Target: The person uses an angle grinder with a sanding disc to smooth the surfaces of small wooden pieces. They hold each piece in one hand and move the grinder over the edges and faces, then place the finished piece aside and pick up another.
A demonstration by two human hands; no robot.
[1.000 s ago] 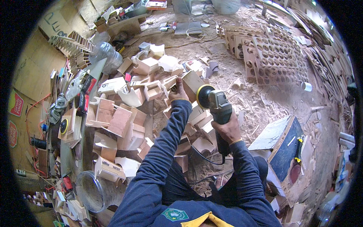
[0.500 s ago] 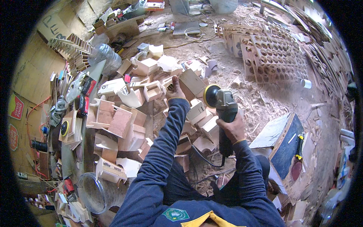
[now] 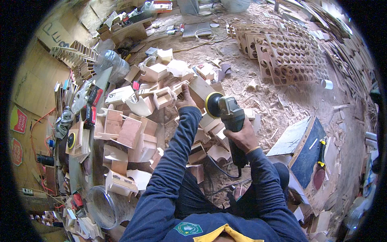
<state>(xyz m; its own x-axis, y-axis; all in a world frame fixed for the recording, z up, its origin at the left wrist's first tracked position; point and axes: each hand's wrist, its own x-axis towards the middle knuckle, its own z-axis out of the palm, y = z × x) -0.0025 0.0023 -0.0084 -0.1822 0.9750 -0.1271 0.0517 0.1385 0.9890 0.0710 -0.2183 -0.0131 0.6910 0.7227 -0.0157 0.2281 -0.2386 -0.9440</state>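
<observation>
My right hand (image 3: 244, 136) is wrapped round the body of an angle grinder (image 3: 232, 111) with a dark grip. At its head sits a yellow-edged sanding disc (image 3: 211, 104), which faces left. My left hand (image 3: 184, 99) grips a small wooden box (image 3: 200, 89), its fingers mostly hidden. The disc is right at the lower right of this box; whether they touch I cannot tell. A black power cord (image 3: 217, 169) loops down from the grinder's rear between my legs.
Many pale wooden box pieces (image 3: 129, 131) are heaped to the left and under my arms. A blue-topped wooden block (image 3: 308, 155) lies at right, with a yellow-and-black tool (image 3: 321, 153) on it. Perforated wooden panels (image 3: 288, 56) stand beyond, amid shavings. A clear plastic jar (image 3: 105, 206) lies lower left.
The grinder in my right hand has moved left, bringing its disc closer to the wooden box. My left hand has shifted slightly left and down, still gripping the box.
</observation>
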